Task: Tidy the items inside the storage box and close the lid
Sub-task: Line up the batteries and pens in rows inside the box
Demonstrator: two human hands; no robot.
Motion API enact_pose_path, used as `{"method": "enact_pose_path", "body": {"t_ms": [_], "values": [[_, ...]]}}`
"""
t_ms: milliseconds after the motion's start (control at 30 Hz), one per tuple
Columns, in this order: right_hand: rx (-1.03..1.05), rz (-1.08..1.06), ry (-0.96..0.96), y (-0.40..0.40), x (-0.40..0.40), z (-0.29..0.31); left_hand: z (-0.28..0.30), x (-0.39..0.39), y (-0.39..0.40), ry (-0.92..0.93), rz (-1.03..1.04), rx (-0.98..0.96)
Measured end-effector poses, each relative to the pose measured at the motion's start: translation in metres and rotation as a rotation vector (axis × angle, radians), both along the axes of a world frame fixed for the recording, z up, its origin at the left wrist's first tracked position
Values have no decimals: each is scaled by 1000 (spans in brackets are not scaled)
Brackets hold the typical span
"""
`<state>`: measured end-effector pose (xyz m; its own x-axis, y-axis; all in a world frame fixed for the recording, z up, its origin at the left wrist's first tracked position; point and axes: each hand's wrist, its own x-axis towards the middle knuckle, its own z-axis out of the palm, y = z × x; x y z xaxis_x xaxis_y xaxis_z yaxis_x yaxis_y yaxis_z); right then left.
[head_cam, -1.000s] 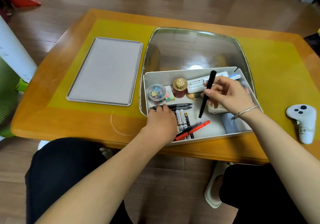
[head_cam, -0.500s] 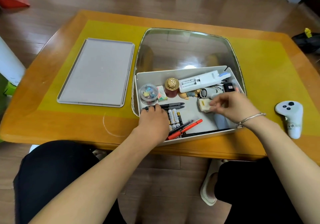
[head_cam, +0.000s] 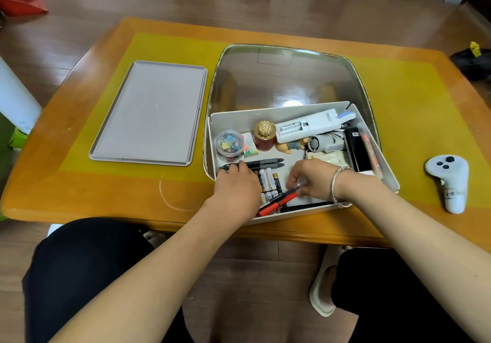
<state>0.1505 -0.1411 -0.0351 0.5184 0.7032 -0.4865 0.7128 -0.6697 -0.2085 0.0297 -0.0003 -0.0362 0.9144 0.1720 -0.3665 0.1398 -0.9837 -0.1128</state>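
The open white storage box (head_cam: 279,109) stands on the table, with its grey lid (head_cam: 148,114) lying flat to the left. My left hand (head_cam: 236,187) sits inside the box at its left, fingers curled over two black pens (head_cam: 265,162). My right hand (head_cam: 316,179) reaches in from the right and pinches the upper end of a red pen (head_cam: 277,205), somewhat blurred. Batteries (head_cam: 269,180) lie between my hands. A thin black pen (head_cam: 313,205) lies along the front wall.
The box also holds a round tub of clips (head_cam: 229,143), a gold-capped jar (head_cam: 263,135), a white device (head_cam: 305,127), a small fan (head_cam: 322,143) and a black block (head_cam: 356,148). A shiny tray (head_cam: 287,77) lies under the box. A white controller (head_cam: 449,180) sits at the right.
My right hand let go of the black pen it held upright, touched items at the box's right, then moved to the red pen at the front. The left hand stayed put.
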Motion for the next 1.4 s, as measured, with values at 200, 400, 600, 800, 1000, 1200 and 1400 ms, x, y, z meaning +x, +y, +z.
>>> {"method": "enact_pose_path", "body": {"t_ms": [200,400,600,800,1000,1200,1400], "values": [[31,33,15,-7,5,4,2,0,-1,23,0,19],[305,-61,-136,-16,25,19,3,1,-1,22,7,17],[508,-129,-276,10,31,13,3,1,0,42,-8,29],[583,-204,-271,15,27,8,1,0,0,20,-20,31],[779,-390,-278,21,18,0,2,0,0,23,-11,23],[851,-513,-167,34,6,-12,4,0,0,11,6,-4],[851,-556,-54,51,-2,-22,2,1,0,-81,56,-103]]}}
